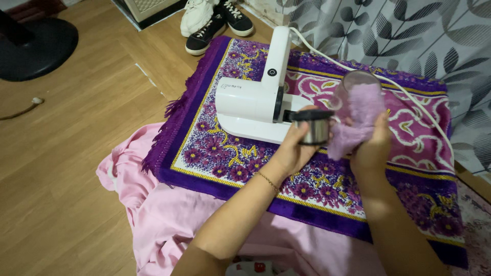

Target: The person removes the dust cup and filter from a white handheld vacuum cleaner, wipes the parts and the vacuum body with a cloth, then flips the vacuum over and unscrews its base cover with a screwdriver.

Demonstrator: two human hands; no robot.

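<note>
My left hand (296,145) grips a small metal cylinder with a black rim (313,127), a filter part. My right hand (372,145) holds a clear plastic dust cup (355,89) together with a lilac cloth (353,125) stuffed into and hanging from it. Both are held above a purple patterned rug (317,189). A white handheld vacuum (255,97) lies on the rug just behind my left hand, its white cord (409,94) running off to the right.
A pink cloth (153,204) lies under the rug on the wooden floor (76,153). White and black shoes (215,20) stand at the back. A black round fan base (36,46) sits far left. A leaf-print curtain (409,36) hangs at right.
</note>
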